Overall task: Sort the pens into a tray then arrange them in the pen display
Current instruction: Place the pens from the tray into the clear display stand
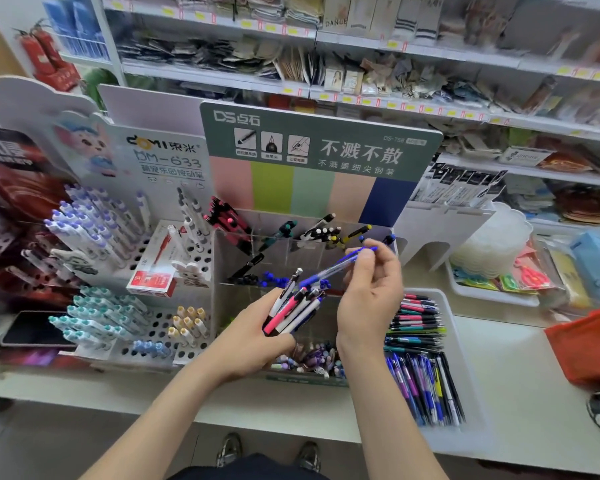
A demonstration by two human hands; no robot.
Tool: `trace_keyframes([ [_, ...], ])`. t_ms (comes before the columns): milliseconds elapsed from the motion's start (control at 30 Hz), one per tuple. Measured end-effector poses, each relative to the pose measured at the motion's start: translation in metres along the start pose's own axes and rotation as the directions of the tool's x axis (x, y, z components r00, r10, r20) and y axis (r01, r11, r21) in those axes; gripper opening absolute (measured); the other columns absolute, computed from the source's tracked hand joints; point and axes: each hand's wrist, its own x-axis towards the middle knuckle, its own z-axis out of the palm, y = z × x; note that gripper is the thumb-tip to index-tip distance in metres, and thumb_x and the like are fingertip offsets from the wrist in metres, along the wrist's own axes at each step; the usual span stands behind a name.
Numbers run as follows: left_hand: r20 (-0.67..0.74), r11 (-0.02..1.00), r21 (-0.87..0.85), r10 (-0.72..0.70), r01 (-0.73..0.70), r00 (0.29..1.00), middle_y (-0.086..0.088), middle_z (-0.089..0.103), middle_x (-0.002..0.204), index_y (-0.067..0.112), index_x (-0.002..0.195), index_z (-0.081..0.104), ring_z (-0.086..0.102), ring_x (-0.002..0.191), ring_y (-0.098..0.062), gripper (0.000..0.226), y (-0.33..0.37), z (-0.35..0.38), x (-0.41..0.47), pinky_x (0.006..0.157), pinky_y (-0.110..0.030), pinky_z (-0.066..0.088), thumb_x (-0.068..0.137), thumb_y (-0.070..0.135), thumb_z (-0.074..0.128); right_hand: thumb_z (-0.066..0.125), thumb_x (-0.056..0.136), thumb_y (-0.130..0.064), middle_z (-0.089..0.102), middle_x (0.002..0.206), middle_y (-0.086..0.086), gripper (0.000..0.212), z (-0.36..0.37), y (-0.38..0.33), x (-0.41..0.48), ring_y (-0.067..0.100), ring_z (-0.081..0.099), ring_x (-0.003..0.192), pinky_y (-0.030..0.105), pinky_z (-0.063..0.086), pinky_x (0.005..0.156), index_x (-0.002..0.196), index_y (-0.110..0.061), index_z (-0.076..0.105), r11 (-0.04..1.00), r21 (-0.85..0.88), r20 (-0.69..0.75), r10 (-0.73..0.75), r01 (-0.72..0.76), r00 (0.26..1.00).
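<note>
Pens [293, 311] bunched in gripping left hand [257, 337], blue pen [336, 268] pinched by right hand [369, 292]; a slack grip could scatter them.

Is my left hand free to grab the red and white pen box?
Probably not: the left hand grips a bundle of mixed pens, though nothing blocks the red and white pen box.

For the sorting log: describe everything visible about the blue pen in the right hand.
The blue pen is slim, with a clear-looking plastic barrel and blue parts at both ends. It slants, one end up to the right, the other down to the left. The right hand pinches it near the upper end. It is held above the clear compartments of the pen display, its lower end close over the pens gripped in the left hand; contact there cannot be told.
</note>
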Motion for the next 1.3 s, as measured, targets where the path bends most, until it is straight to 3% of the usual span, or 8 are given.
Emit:
trace_keyframes([
  [67, -0.067, 0.999, 0.042, 0.012, -0.009, 0.998, -0.015, 0.061, 0.091, 0.035, 0.119, 0.059, 0.052, 0.064, -0.021, 0.042, -0.008, -0.008, -0.002, 0.059, -0.042, 0.048, 0.086, 0.010, 0.068, 0.054, 0.110, -0.010, 0.075, 0.103, -0.005, 0.014, 0.005, -0.004, -0.001, 0.012, 0.071, 0.094, 0.030, 0.058, 0.085, 0.121, -0.011, 0.063, 0.990, -0.024, -0.056, -0.140, 0.138, 0.989],
  [167, -0.156, 0.997, 0.082, 0.009, 0.004, 0.988, -0.013, 0.059, 0.089, 0.030, 0.112, 0.055, 0.047, 0.063, -0.016, 0.032, -0.017, -0.019, -0.003, 0.060, -0.040, 0.044, 0.086, 0.013, 0.065, 0.060, 0.107, -0.007, 0.073, 0.107, -0.013, 0.016, 0.013, 0.007, -0.007, 0.009, 0.073, 0.098, 0.025, 0.057, 0.086, 0.123, -0.007, 0.063, 0.922, -0.205, 0.100, -0.315, 0.330, 0.944],
  [367, -0.224, 0.998, 0.069, 0.007, 0.009, 0.975, -0.006, 0.054, 0.078, 0.028, 0.107, 0.053, 0.044, 0.059, -0.014, 0.028, -0.026, -0.034, -0.008, 0.056, -0.038, 0.042, 0.086, 0.011, 0.063, 0.064, 0.106, -0.019, 0.072, 0.099, -0.007, 0.009, 0.022, 0.052, -0.005, 0.017, 0.067, 0.094, 0.048, 0.054, 0.083, 0.114, -0.022, 0.064, 0.672, -0.466, 0.614, -0.224, 0.576, 0.757],
  [500, -0.206, 0.999, 0.033, 0.022, -0.015, 0.978, 0.012, 0.053, 0.072, 0.035, 0.108, 0.055, 0.046, 0.058, -0.012, 0.035, -0.026, -0.037, -0.013, 0.056, -0.034, 0.045, 0.088, 0.007, 0.062, 0.069, 0.102, -0.022, 0.076, 0.103, -0.012, 0.013, 0.025, 0.053, -0.006, 0.025, 0.056, 0.103, 0.049, 0.045, 0.083, 0.112, -0.025, 0.077, 0.431, -0.568, 0.661, -0.270, 0.702, 0.700],
  [700, -0.186, 0.998, 0.013, 0.058, -0.056, 0.981, 0.013, 0.059, 0.078, 0.044, 0.109, 0.056, 0.052, 0.061, -0.011, 0.044, -0.020, -0.039, -0.011, 0.057, -0.030, 0.048, 0.089, 0.006, 0.065, 0.059, 0.108, -0.027, 0.073, 0.108, -0.022, 0.023, 0.020, 0.028, -0.018, 0.002, 0.062, 0.106, 0.026, 0.048, 0.091, 0.122, -0.027, 0.078, 0.770, -0.478, 0.564, -0.100, 0.423, 0.820],
  [833, -0.154, 0.998, -0.014, 0.066, -0.069, 0.986, 0.013, 0.064, 0.080, 0.052, 0.120, 0.057, 0.056, 0.061, -0.012, 0.054, -0.016, -0.039, -0.010, 0.057, -0.028, 0.050, 0.092, 0.008, 0.068, 0.070, 0.102, -0.022, 0.078, 0.098, -0.019, 0.020, 0.015, 0.020, -0.024, 0.004, 0.072, 0.093, 0.016, 0.052, 0.076, 0.119, -0.026, 0.080, 0.881, -0.406, 0.532, 0.012, 0.242, 0.847],
  [1167, -0.150, 0.990, -0.105, 0.082, -0.098, 0.985, -0.007, 0.058, 0.079, 0.044, 0.117, 0.061, 0.052, 0.061, -0.020, 0.044, -0.010, -0.044, -0.004, 0.056, -0.032, 0.045, 0.092, 0.008, 0.069, 0.059, 0.109, -0.014, 0.078, 0.098, -0.001, 0.014, 0.016, 0.009, -0.026, 0.012, 0.075, 0.091, 0.027, 0.061, 0.078, 0.116, -0.017, 0.070, 0.979, -0.202, 0.359, 0.075, -0.001, 0.930],
  [1300, -0.229, 0.996, -0.072, 0.042, -0.059, 0.973, -0.008, 0.054, 0.079, 0.030, 0.115, 0.059, 0.048, 0.061, -0.025, 0.035, -0.017, -0.049, -0.007, 0.056, -0.040, 0.043, 0.092, 0.005, 0.067, 0.053, 0.112, -0.019, 0.072, 0.098, -0.003, 0.014, 0.021, 0.002, -0.028, 0.014, 0.073, 0.083, 0.042, 0.064, 0.074, 0.121, -0.016, 0.063, 0.991, -0.118, 0.163, -0.049, 0.068, 0.985],
])
